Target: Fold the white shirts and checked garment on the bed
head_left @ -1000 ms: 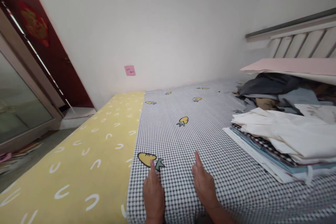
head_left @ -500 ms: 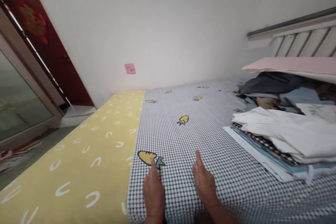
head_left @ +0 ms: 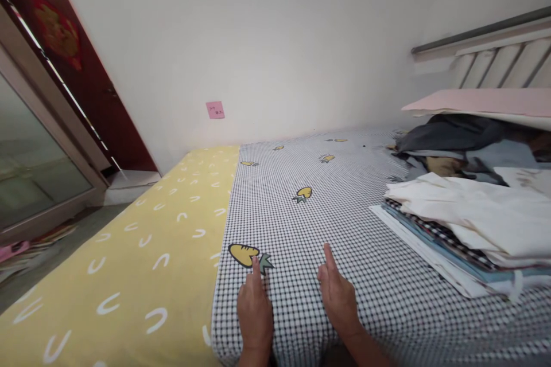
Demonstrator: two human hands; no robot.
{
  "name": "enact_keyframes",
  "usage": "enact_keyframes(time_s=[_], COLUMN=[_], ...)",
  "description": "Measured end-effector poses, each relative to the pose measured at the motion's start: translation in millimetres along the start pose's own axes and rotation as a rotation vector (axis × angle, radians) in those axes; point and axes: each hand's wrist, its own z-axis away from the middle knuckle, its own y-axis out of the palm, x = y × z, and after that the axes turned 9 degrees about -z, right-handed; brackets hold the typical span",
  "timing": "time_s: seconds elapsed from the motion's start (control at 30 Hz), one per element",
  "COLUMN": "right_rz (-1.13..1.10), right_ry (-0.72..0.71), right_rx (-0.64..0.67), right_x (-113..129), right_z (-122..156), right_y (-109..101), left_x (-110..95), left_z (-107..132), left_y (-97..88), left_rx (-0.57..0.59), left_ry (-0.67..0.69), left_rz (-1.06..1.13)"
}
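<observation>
Both my hands lie flat, palms down, on a black-and-white checked sheet [head_left: 344, 212] printed with yellow carrots. My left hand [head_left: 255, 312] has its fingers stretched forward, the fingertip touching a carrot print [head_left: 245, 254]. My right hand [head_left: 339, 295] rests a hand's width to the right, fingers together and extended. Neither hand holds anything. A pile of folded cloth [head_left: 465, 229], white on top with blue and checked layers under it, sits to the right of my right hand.
A yellow cover with white U marks [head_left: 142, 252] lies on the left part of the bed. Dark clothes [head_left: 447, 137] and a pink board [head_left: 477, 103] are at the back right by a slatted headboard [head_left: 495, 63]. A glass door [head_left: 34, 166] stands at left.
The view has shifted slightly to the left and down. Both hands stay flat in nearly the same place on the sheet.
</observation>
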Motion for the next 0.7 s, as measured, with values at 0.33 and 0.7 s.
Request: enact_keyframes(time_s=[0.33, 0.7], right_rz=[-0.011, -0.06], right_ry=[-0.029, 0.097], right_rx=[-0.014, 0.024], right_x=[4, -1], right_z=[-3, 0], right_y=[-3, 1], left_x=[0, 3], left_z=[-3, 3], left_y=[-3.4, 6.6], left_rx=[-0.054, 0.072], left_ry=[0.029, -0.029], left_rz=[-0.015, 0.052])
